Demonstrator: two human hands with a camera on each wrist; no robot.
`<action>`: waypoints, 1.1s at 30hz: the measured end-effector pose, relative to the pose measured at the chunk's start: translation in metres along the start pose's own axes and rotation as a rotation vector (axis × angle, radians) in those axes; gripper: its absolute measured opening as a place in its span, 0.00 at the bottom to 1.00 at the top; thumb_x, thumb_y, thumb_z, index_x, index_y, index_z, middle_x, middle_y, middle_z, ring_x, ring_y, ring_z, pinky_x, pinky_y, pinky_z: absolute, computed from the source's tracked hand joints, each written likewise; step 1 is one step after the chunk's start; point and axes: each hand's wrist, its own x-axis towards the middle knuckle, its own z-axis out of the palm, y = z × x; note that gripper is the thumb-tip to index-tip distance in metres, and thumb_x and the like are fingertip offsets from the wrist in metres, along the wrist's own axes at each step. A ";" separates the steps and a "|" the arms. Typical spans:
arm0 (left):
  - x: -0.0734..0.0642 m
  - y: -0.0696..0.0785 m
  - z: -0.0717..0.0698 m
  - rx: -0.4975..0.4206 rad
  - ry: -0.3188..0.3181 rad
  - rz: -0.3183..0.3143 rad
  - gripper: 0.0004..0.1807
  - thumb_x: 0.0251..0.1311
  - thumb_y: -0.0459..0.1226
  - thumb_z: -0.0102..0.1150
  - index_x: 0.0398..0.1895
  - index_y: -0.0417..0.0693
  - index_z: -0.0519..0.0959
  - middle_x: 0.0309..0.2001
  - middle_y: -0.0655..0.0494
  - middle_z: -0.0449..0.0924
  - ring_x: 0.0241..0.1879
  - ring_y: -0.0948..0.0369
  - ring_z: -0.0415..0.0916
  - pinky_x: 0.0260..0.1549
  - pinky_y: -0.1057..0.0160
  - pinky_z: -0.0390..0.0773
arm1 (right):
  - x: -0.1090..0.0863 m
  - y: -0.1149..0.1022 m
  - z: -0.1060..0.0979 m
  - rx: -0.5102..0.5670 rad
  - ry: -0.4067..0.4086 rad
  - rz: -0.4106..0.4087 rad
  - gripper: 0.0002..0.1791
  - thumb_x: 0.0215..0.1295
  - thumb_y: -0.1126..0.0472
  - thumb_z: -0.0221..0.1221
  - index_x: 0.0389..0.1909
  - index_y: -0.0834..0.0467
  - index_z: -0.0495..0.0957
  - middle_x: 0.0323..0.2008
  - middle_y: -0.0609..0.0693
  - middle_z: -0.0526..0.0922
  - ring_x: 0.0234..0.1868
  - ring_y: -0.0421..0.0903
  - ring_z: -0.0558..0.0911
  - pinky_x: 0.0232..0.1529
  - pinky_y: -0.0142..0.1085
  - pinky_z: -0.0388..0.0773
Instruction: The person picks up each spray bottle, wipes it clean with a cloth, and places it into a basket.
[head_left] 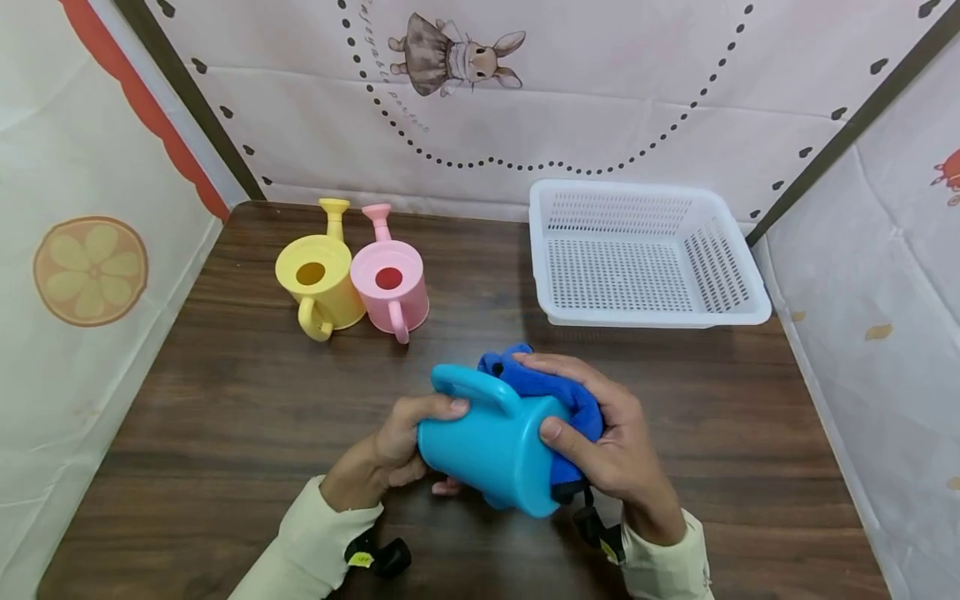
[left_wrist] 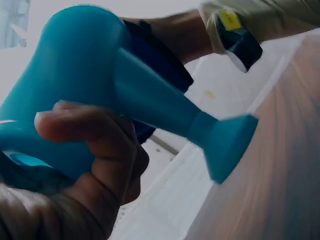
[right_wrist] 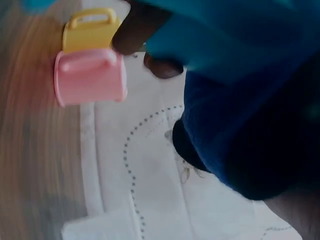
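Note:
A turquoise watering can (head_left: 480,454) lies tilted on its side above the table, its handle upward in the head view. My left hand (head_left: 397,442) grips its left end, thumb on the wall and fingers around the underside. In the left wrist view the can's spout (left_wrist: 155,97) slants down to a flared head. My right hand (head_left: 611,437) holds a dark blue cloth (head_left: 543,383) against the can's right end. The thumb lies on the can, and the other fingers spread over the cloth. The cloth (right_wrist: 215,115) also shows in the right wrist view.
A yellow watering can (head_left: 330,287) and a pink watering can (head_left: 405,287) stand side by side at the back left. A white perforated basket (head_left: 645,319) sits at the back right of the dark wooden table (head_left: 225,433). Printed cloth walls (head_left: 600,100) enclose the table.

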 end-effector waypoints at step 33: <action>0.030 -0.021 0.025 0.971 0.668 0.783 0.57 0.63 0.73 0.68 0.75 0.40 0.59 0.67 0.36 0.69 0.62 0.44 0.77 0.56 0.43 0.87 | -0.036 0.012 0.047 -0.182 0.852 0.072 0.18 0.87 0.64 0.59 0.60 0.77 0.85 0.57 0.40 0.94 0.56 0.38 0.93 0.60 0.30 0.89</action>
